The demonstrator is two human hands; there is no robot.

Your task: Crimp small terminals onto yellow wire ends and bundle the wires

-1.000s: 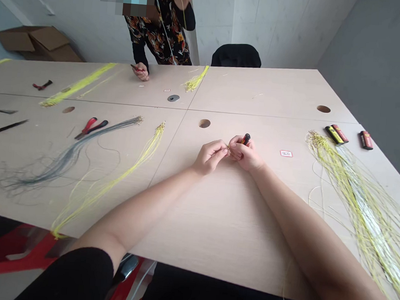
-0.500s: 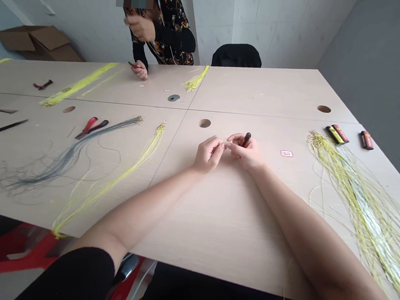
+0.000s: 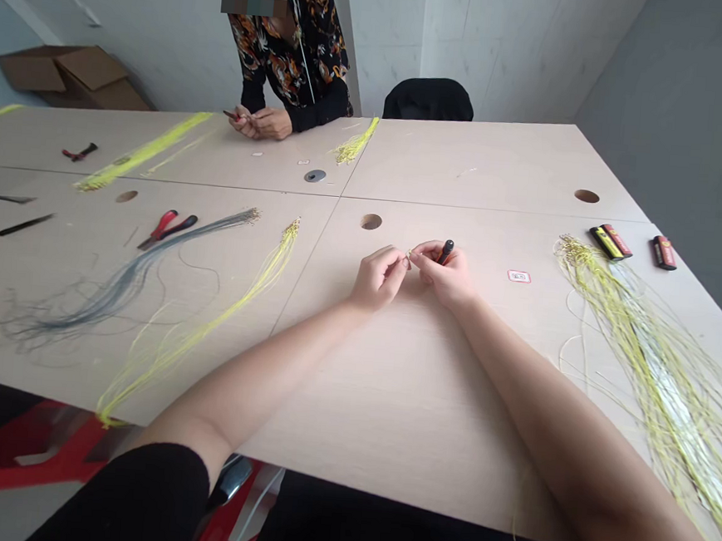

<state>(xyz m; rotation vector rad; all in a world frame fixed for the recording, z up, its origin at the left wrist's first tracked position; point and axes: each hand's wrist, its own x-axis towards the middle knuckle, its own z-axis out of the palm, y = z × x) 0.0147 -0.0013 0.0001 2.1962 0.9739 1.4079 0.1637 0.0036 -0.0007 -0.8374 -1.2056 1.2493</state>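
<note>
My left hand [image 3: 380, 277] is closed, its thumb and finger pinched on a thin pale yellow wire end [image 3: 408, 254] too small to make out fully. Against it, fingertips almost touching, my right hand [image 3: 445, 275] is closed around a dark pen-like tool [image 3: 446, 251] with some orange on it, and its thumb and forefinger pinch at the same wire end. Both hands are over the middle of the table. A small red-edged label [image 3: 519, 276] lies to the right of them. Left of my left hand is a bundle of yellow wires [image 3: 234, 300].
Grey wires [image 3: 124, 278] and red-black pliers [image 3: 165, 228] lie at left. At right are a large yellow wire bundle [image 3: 648, 351] and lighters [image 3: 611, 242]. A round hole [image 3: 371, 221] is beyond my hands. Across the table, a person [image 3: 291, 48] works near more yellow wires [image 3: 138, 157].
The person across the table has lowered a raised hand to meet the other one at the tabletop. My own hands have hardly moved.
</note>
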